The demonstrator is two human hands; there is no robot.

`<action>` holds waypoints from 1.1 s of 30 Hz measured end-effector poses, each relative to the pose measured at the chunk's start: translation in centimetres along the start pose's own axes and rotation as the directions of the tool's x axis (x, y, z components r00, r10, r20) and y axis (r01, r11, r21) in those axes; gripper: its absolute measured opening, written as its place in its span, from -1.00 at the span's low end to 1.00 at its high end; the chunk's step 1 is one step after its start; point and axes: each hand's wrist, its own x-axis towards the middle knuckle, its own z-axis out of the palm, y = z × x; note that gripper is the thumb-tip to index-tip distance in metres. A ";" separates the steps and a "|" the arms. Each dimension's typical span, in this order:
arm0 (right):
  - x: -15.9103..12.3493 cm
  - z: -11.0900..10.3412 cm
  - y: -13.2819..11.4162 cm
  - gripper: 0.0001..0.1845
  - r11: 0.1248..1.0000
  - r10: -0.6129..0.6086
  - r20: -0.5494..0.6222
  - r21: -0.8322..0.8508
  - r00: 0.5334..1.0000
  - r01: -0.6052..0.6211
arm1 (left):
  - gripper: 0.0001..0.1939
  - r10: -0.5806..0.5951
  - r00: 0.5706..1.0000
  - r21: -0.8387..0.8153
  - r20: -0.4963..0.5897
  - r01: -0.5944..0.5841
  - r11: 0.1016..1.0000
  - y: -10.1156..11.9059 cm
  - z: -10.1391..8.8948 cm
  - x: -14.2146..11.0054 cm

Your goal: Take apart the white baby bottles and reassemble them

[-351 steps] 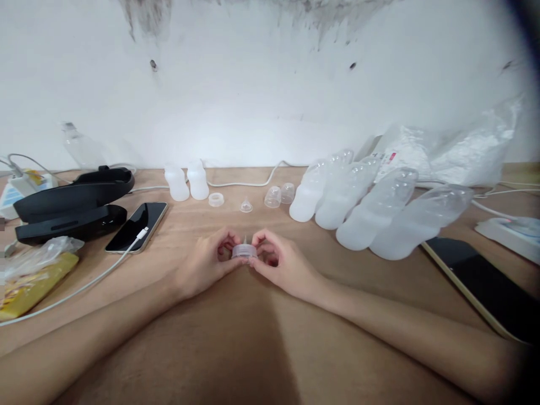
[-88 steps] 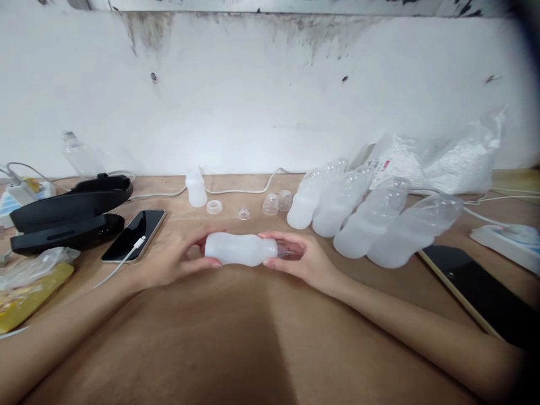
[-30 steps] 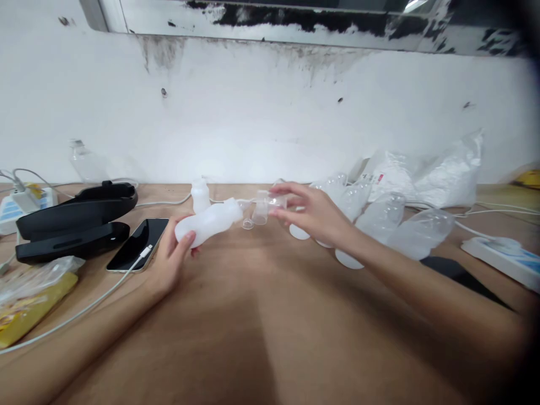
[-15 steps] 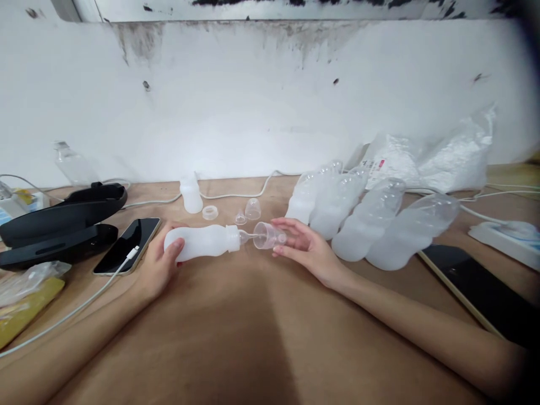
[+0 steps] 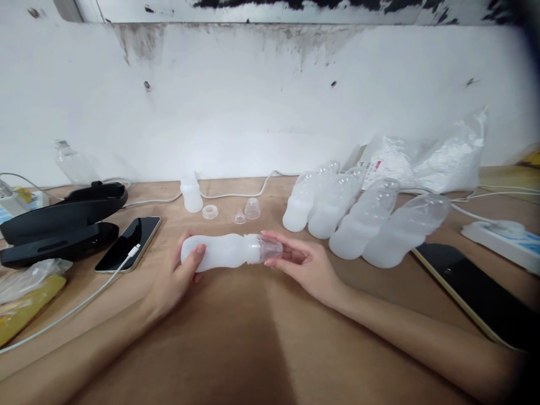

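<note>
The left hand (image 5: 180,269) grips the bottom part of a frosted white plastic bottle (image 5: 219,251), which is sideways over the brown wooden table (image 5: 236,343). The right hand (image 5: 309,265) pinches a clear, dome-shaped plastic cap (image 5: 269,248) at the bottle's neck.

The stained wall (image 5: 236,101), wooden table (image 5: 236,349) and row of matching bottles (image 5: 363,222) suggest a workroom.

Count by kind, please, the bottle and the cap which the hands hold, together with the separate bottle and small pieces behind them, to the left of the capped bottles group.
Bottles: 2 (held bottle, standing bottle)
Clear caps: 2 (held cap, loose cap)
Loose ring: 1
Loose teat: 1
Total: 6
</note>
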 end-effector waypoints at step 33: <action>5.7 -11.2 -8.5 -0.56 0.043 0.020 0.133 -0.990 0.991 0.132 | -0.65 0.038 0.983 0.145 0.179 -0.065 0.987 -1.5 0.5 0.6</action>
